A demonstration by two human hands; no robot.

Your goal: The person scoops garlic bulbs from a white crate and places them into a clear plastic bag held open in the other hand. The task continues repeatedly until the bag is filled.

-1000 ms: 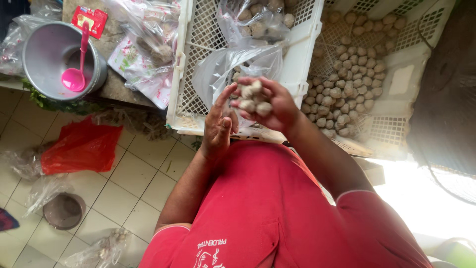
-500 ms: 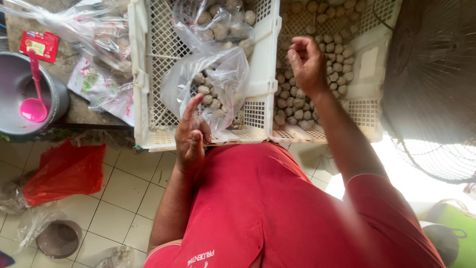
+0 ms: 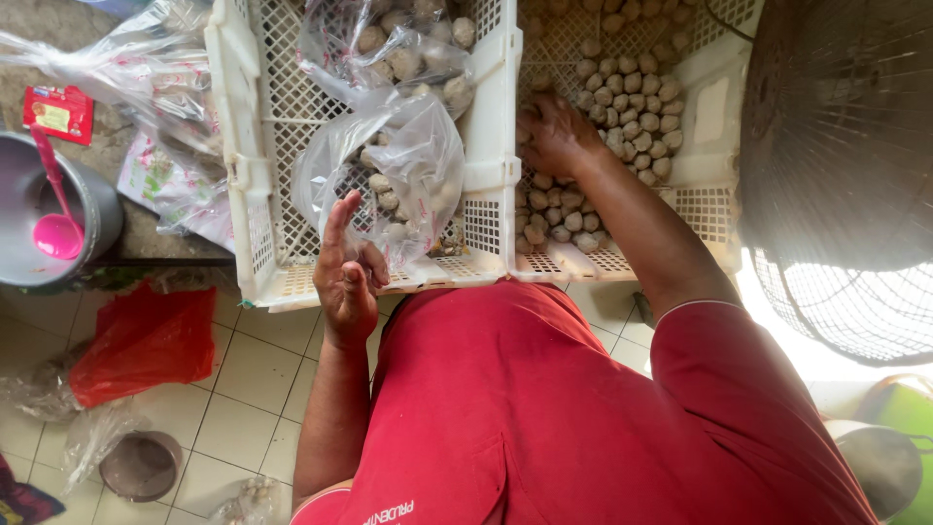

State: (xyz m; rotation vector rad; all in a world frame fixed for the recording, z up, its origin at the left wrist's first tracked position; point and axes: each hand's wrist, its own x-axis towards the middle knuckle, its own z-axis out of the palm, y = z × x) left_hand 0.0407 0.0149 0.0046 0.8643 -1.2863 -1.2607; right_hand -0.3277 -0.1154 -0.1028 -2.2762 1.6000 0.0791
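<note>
Lower in its white slatted plastic crate [image 3: 714, 185] now, the right hand [image 3: 556, 131] grips small pale-brown balls [image 3: 637, 92]; the left hand [image 3: 348, 277] hovers empty, half-open, beside the clear plastic bag [image 3: 408, 160].

Daylight was even and fairly bright across the scene. The strongest light entered at lower right, washing the floor [image 3: 807, 360] beside the fan grille [image 3: 846, 165] to near white. Clear plastic bag [image 3: 398, 165] showed soft glare patches. Shadows were faint and diffuse. Focus held sharp centrally; the frame edges bowed slightly with wide-angle distortion.
</note>
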